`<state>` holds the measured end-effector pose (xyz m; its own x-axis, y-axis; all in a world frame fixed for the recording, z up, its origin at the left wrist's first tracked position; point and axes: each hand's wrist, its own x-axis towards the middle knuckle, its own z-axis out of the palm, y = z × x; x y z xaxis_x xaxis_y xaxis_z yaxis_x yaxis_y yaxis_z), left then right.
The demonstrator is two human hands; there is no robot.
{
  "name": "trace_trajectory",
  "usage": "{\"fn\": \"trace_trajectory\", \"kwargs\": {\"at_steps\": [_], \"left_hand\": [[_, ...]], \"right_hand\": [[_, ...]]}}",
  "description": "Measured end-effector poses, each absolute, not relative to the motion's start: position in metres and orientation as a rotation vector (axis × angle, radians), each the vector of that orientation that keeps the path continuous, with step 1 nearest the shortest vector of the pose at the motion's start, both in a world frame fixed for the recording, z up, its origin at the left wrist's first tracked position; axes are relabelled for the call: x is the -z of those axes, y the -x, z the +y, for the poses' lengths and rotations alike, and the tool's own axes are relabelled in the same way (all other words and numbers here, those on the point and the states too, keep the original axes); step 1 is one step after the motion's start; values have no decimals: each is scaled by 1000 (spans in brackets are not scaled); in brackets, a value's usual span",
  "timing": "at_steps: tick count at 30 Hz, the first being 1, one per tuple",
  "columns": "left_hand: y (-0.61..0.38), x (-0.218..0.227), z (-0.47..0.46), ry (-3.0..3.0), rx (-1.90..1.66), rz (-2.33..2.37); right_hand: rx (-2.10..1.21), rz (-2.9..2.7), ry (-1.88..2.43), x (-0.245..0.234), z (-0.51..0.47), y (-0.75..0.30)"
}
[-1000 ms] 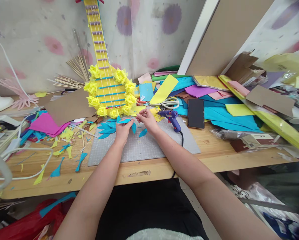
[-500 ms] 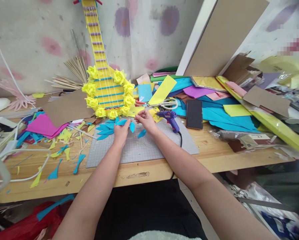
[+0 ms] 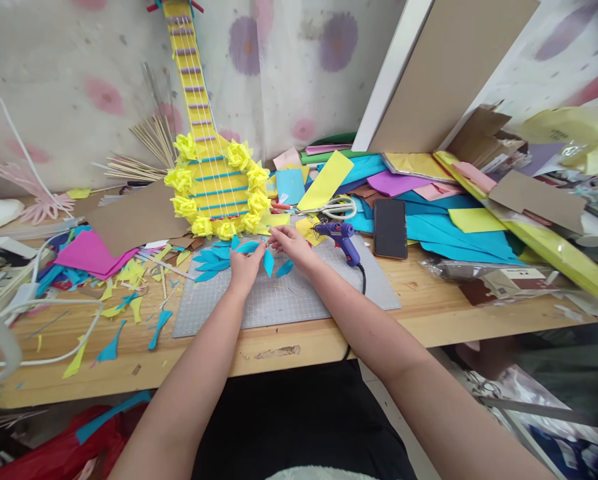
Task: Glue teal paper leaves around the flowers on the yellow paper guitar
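Note:
My left hand [image 3: 244, 265] rests on the grey cutting mat [image 3: 279, 300] and pinches a blue paper petal [image 3: 251, 247]. My right hand [image 3: 289, 244] is closed in a pinch right beside it, fingertips near the petal's tip; what it holds is too small to name. Two loose blue petals [image 3: 269, 262] lie on the mat between the hands. A fan of blue petals [image 3: 211, 261] lies left of my left hand. Behind the hands stands a yellow paper guitar [image 3: 213, 180] ringed with yellow paper flowers.
A purple glue gun [image 3: 343, 237] lies just right of my right hand, with scissors [image 3: 336, 208] and a black phone [image 3: 389, 228] beyond. Stacks of coloured paper [image 3: 429, 220] fill the right side. Paper scraps, a magenta sheet [image 3: 89, 252] and white cables [image 3: 43, 293] crowd the left.
Both hands have shifted slightly; my right hand has lowered and its fingertips have drawn closer to the blue petal in my left hand.

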<state>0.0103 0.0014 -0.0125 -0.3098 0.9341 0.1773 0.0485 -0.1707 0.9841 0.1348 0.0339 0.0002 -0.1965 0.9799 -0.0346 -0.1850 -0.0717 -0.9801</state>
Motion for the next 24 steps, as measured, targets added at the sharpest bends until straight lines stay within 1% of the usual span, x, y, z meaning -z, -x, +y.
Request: {"fn": "trace_trajectory", "kwargs": {"at_steps": [3, 7, 17, 24], "left_hand": [[-9, 12, 1, -1304, -1554, 1362], [-10, 10, 0, -1281, -1550, 1368], [-15, 6, -1, -987, -1496, 1318], [-17, 8, 0, -962, -1473, 1295]], "right_hand": [[-1583, -1194, 945, -1, 33, -136], [-1600, -1167, 900, -1, 33, -136], [-1489, -1189, 887, 3, 34, -133], [-1415, -1196, 910, 4, 35, -131]]}}
